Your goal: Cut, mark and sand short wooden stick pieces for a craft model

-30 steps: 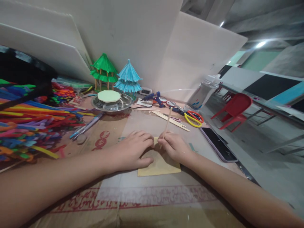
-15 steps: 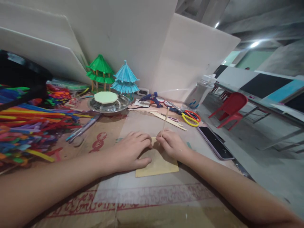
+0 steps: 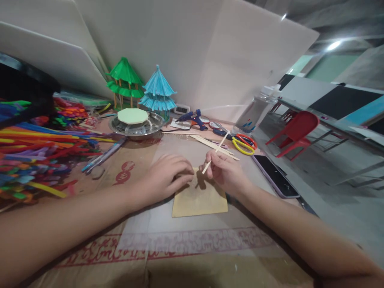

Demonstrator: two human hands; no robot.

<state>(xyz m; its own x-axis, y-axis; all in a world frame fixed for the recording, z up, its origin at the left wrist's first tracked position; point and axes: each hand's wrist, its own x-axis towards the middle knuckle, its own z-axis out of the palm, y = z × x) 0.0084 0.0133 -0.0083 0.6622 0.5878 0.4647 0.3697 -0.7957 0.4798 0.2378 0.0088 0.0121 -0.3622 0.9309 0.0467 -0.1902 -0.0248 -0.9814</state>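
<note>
On the desk (image 3: 186,272), inward of its right edge: pinched stick (image 3: 223,142) in right hand's (image 3: 226,170) fingers above card (image 3: 199,204); covered card's far-left corner with left hand (image 3: 166,172), finger closure unclear; probably called for light grip.

My one camera sits on my head, facing forward and down over the cardboard (image 3: 186,268), near enough that my forearms (image 3: 81,224) enter from the lower corners and my left hand (image 3: 165,176) and right hand (image 3: 226,168) fall around mid-frame. Beyond them the view reaches the white board (image 3: 180,52) and, farther off at right, a red chair (image 3: 297,128).
</note>
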